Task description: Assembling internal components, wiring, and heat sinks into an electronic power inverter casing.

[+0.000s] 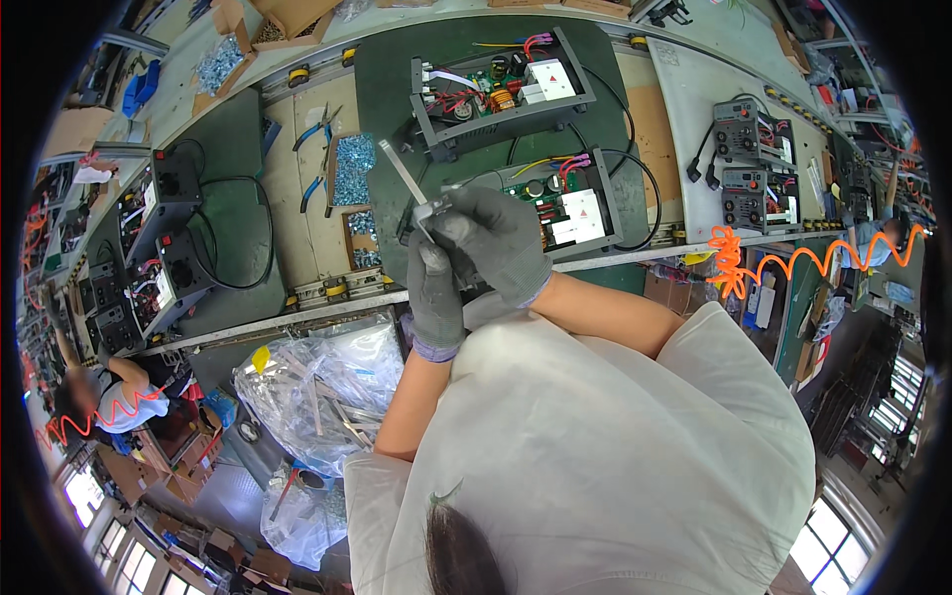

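Both my hands wear grey gloves and meet in front of my chest, above the near edge of the bench. My right hand [501, 236] is closed, its fingers pinching a flat silver metal strip [404, 175] that points up and to the left. Just below, my left hand [434, 296] is closed at the strip's lower end, where a small metal piece shows between the fingertips. Its exact kind I cannot make out. Behind my hands an open electronic unit [573, 210] shows a green board and a white block, partly hidden. Another open unit [501, 91] stands beyond it.
Blue-handled pliers [315, 131] and boxes of small screws [354, 171] lie left of the green mat. More units [178, 263] sit farther left, others [757, 198] at right. A plastic bag of metal strips [322, 392] lies near my left elbow. An orange coiled hose [729, 263] hangs right.
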Demonstrator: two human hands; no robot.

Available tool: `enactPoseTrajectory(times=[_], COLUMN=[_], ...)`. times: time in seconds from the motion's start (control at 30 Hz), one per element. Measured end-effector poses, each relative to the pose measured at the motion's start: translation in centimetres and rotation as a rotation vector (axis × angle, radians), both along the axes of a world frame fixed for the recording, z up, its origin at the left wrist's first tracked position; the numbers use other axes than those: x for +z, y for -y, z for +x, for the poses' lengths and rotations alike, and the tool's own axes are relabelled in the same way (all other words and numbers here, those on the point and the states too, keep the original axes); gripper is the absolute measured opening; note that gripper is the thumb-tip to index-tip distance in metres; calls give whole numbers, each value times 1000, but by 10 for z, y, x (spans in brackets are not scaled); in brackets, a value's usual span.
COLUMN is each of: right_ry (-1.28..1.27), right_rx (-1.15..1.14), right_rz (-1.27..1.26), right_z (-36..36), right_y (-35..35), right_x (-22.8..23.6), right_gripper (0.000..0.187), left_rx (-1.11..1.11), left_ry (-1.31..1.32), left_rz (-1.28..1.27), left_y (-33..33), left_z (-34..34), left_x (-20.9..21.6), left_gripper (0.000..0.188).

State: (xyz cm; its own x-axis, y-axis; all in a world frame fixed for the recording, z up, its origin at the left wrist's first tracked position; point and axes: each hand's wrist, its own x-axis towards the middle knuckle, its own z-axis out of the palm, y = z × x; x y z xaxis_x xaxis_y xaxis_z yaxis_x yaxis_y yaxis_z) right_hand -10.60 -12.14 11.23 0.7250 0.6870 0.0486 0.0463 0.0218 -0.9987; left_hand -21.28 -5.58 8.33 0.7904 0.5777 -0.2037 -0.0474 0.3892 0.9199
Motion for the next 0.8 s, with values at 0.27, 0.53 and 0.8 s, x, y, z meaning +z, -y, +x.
enactPoseTrajectory(times=[0.27, 0.53, 0.8], right_ry=[-89, 24, 343], right_rx=[-97, 250, 789], right_rz=[-3, -389, -1086], right_z=[8, 57, 36], right_y=[5, 31, 21], right_x=[4, -26, -87], right_gripper=[29, 31, 34], left_rx=[-181, 5, -261], left_ry=[-154, -331, -411], left_rz=[122, 413, 439], left_y=[5, -10, 14], left_z=[-1, -29, -47], left_x=[-48, -77, -120], left_gripper=[44, 63, 109])
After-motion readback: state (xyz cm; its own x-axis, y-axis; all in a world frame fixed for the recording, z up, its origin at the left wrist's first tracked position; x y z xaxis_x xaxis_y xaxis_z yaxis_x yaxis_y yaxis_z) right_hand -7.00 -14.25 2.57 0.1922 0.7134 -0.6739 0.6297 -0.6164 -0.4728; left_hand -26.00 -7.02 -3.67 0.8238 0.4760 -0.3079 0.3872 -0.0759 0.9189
